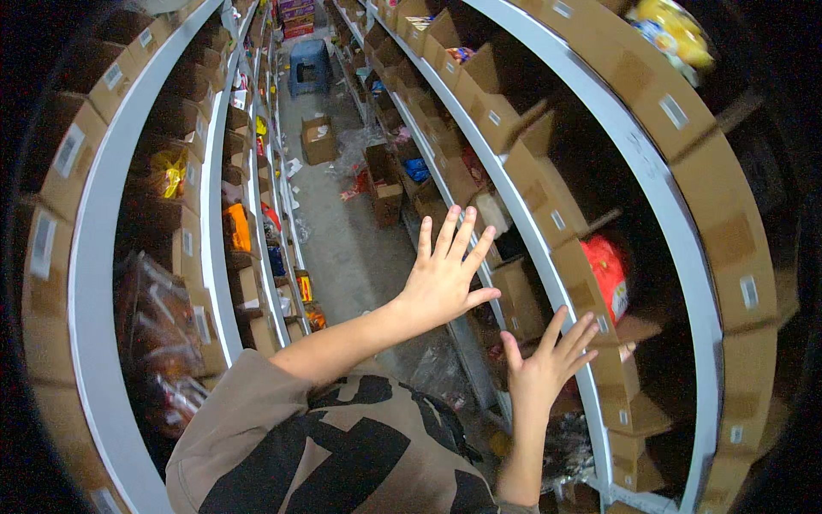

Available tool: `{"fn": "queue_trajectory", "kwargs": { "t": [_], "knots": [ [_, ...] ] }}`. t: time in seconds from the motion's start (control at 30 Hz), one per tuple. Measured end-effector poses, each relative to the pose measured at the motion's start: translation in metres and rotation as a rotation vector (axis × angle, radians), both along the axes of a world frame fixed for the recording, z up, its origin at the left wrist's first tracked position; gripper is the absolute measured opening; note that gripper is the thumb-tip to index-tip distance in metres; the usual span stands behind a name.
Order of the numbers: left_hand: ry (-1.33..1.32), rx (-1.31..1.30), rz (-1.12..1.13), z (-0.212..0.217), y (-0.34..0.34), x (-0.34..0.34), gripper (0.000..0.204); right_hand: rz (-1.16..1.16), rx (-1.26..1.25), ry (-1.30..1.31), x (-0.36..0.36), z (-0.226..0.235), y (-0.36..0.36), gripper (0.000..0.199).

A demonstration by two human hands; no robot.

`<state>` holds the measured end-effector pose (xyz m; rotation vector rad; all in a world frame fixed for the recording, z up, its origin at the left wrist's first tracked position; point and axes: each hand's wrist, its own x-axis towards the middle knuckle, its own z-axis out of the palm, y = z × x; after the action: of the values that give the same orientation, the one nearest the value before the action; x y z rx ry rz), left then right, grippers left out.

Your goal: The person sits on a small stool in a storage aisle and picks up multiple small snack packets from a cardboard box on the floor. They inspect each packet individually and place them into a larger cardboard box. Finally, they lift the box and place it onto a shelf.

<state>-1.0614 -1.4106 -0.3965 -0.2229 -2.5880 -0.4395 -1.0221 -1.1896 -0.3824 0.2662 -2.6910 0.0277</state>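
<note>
I stand in a narrow aisle between two tall shelf racks. My left hand (pixel 445 272) is stretched out with fingers spread, holding nothing, in front of the right rack's lower cardboard boxes (pixel 519 300). My right hand (pixel 548 360) is also spread and empty, raised beside an open box holding a red packet (pixel 606 272) on the grey shelf rail (pixel 548 257). Neither hand clearly touches a box.
Both racks carry rows of open cardboard boxes with packaged goods. Loose boxes (pixel 318 139) and wrappers lie on the concrete floor (pixel 342 240) down the aisle. A blue plastic stool (pixel 308 65) stands at the far end. A yellow packet (pixel 676 32) sits on the top right shelf.
</note>
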Motion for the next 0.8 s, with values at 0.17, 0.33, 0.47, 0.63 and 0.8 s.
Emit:
{"fn": "queue_trajectory", "kwargs": {
  "t": [0.17, 0.33, 0.47, 0.63, 0.8],
  "knots": [
    [0.009, 0.061, 0.072, -0.010, -0.073, -0.060, 0.093, 0.040, 0.030, -0.042, -0.058, 0.004, -0.073, 0.102],
    [-0.044, 0.075, 0.103, -0.033, -0.143, -0.107, 0.095, 0.079, 0.077, -0.027, -0.110, 0.005, -0.135, 0.099],
    [-0.107, 0.064, 0.113, -0.028, -0.184, -0.120, 0.095, 0.112, 0.080, -0.053, -0.142, 0.003, -0.176, 0.099],
    [-0.192, 0.057, 0.091, -0.042, -0.208, -0.125, 0.096, 0.195, 0.060, -0.129, -0.178, -0.015, -0.225, 0.099],
    [-0.251, 0.025, 0.140, -0.047, -0.234, -0.139, 0.097, 0.293, 0.031, -0.177, -0.222, -0.023, -0.273, 0.099]
  ]
}}
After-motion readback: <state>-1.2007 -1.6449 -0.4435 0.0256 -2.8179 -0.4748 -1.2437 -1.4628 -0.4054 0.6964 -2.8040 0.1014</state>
